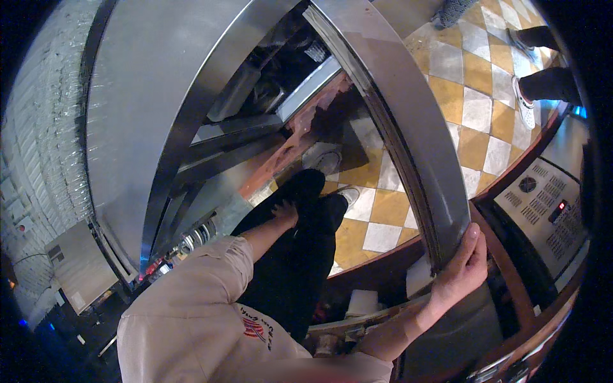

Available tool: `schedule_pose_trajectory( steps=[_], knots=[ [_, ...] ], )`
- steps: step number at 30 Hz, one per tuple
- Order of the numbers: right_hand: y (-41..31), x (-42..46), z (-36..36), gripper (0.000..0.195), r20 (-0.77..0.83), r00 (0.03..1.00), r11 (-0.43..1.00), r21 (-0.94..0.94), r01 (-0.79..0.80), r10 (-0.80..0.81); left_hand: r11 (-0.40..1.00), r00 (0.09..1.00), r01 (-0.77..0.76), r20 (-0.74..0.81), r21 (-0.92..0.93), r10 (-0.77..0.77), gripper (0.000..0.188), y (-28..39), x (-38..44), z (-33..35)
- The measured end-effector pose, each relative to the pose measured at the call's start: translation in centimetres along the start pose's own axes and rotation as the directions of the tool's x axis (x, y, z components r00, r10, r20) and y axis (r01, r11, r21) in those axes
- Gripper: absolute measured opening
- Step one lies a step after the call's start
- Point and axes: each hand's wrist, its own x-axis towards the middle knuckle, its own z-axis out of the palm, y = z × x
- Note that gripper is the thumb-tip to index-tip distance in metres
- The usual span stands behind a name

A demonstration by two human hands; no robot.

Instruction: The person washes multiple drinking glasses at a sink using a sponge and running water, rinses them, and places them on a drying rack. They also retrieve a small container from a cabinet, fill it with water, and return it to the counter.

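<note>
A tall stainless steel refrigerator door (407,81) with a dark gasket stands swung out from the metal cabinet (143,72). My right hand (467,258) grips the door's outer edge, fingers curled around it. Lower down, my left hand (286,214) rests by my dark trouser leg, fingers spread, holding nothing visible. Inside the dark opening between cabinet and door, a light metal ledge (309,88) and shadowed shapes can be seen; the contents are too dark to tell.
Two other people's legs and shoes (524,103) are on the checkered tile floor (445,95) at the upper right. A unit with a vented metal panel and red display (541,210) stands at right. Behind my right forearm are shelves with white containers (361,303). A cardboard box (81,268) lies far left.
</note>
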Motion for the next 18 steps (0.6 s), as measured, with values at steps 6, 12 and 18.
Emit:
schedule_pose_trajectory(
  steps=[6,12,18],
  knots=[
    [0.0,-3.0,2.0,0.038,-0.063,0.988,0.990,0.025,0.141,-0.139,0.985,0.963,-0.101,-0.261,-0.142,0.061,0.033,-2.0,-1.2,0.1],
    [-1.6,-10.6,4.7,0.048,0.220,0.975,0.999,0.036,0.016,-0.024,0.904,0.865,-0.330,-0.471,-0.272,0.174,0.036,-5.8,-5.3,-1.7],
    [-3.8,-18.8,16.1,0.067,0.605,0.780,0.864,0.469,-0.182,-0.163,0.240,0.501,-0.864,-0.710,-0.442,0.495,0.055,-6.4,-13.6,-9.6]
  ],
)
